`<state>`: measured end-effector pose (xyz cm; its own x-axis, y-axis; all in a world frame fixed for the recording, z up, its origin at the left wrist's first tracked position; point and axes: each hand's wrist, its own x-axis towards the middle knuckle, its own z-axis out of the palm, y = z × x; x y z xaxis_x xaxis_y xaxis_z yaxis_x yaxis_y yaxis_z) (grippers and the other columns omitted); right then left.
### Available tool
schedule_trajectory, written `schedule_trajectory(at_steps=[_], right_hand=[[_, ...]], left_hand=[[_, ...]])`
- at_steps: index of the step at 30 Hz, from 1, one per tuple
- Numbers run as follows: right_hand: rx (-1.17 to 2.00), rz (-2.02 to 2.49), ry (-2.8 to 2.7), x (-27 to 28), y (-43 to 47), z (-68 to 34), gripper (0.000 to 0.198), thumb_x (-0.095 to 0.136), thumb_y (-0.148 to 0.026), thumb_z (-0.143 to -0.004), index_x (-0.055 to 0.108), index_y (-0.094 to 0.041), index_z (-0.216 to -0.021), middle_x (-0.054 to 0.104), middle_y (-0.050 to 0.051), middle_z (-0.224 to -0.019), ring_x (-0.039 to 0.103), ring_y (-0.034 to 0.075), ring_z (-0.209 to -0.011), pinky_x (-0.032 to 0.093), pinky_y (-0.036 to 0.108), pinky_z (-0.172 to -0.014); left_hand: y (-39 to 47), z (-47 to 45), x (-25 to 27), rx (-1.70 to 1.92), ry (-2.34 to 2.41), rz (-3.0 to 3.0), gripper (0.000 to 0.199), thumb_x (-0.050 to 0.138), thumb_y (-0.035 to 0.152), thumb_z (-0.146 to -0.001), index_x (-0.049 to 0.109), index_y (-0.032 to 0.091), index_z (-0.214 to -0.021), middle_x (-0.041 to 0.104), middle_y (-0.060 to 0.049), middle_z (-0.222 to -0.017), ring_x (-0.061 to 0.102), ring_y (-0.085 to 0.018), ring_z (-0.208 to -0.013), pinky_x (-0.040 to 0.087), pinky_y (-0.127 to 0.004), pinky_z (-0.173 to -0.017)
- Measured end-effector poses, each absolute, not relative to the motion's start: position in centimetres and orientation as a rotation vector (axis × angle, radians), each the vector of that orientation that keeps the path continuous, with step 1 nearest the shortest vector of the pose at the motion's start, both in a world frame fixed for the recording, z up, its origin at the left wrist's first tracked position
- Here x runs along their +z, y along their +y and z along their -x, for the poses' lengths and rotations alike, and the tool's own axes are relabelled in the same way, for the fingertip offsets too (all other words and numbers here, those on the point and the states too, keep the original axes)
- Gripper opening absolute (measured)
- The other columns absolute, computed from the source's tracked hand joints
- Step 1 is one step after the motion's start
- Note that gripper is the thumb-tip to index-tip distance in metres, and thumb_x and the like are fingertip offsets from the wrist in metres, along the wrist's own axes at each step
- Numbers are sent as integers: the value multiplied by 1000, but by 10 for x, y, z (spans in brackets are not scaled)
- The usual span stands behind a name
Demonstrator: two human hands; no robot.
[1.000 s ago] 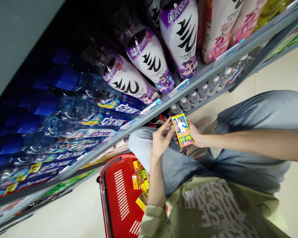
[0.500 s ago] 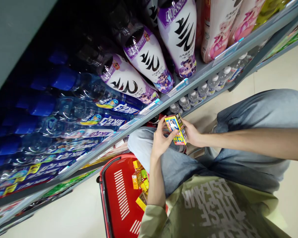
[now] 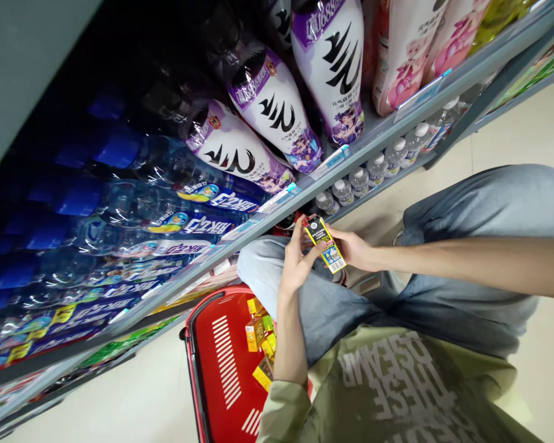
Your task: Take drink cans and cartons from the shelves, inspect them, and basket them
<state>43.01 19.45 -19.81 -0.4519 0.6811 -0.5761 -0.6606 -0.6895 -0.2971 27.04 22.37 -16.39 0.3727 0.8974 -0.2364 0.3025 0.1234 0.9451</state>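
Observation:
Between both hands is a small drink carton (image 3: pixel 325 243), held above my knees. Its black side with yellow edges and a barcode at the lower end faces up at me. My left hand (image 3: pixel 299 261) grips it from the left, with the thumb across the printed side. From the right, my right hand (image 3: pixel 354 249) holds the opposite side, its fingertips partly hidden behind the carton. A red shopping basket (image 3: pixel 207 369) stands by my left arm, with several small yellow boxes (image 3: pixel 257 332) inside. My left forearm covers part of the basket.
The shelf edge (image 3: pixel 240 237) runs diagonally just beyond my hands. On that shelf are purple-and-white bottles (image 3: pixel 281 117), pink-labelled bottles (image 3: pixel 409 67) and blue-capped bottles (image 3: pixel 120 147). Small clear bottles (image 3: pixel 376 167) line a lower shelf. My bent knee (image 3: pixel 263 258) is close to the shelf.
The carton has turned in my hands: its yellow front with a picture faced up before, and the black barcode side does now. Both hands stay in nearly the same place.

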Motion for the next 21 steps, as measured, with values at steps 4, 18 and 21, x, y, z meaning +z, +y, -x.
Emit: schedule_trajectory(at_steps=[4,18,21], right_hand=[[2182,868,-27,-203,195,-430,32,63,-50,-93,73,-21,-104,74,3,-87,60,15,-70,47,23,-61],[2208,848,-41,-203,192,-431,34,69,-52,-89,72,-22,-104,72,1,-85,58,14,-68,47,24,-59],[2217,847,-59,-203,192,-431,35,68,-53,-89,72,-21,-102,71,1,-80,58,15,-66,49,25,-58]], left_hand=[[223,-270,-161,630,1156,-1400,83,77,36,-82,37,25,-154,57,-9,-146,60,-28,-125,51,-42,-105],[217,-272,-165,664,1189,-1361,78,74,37,-85,38,27,-154,57,-7,-145,59,-27,-127,48,-42,-108],[217,-271,-164,676,1201,-1341,75,72,40,-87,40,26,-153,58,-7,-144,58,-28,-129,46,-41,-110]])
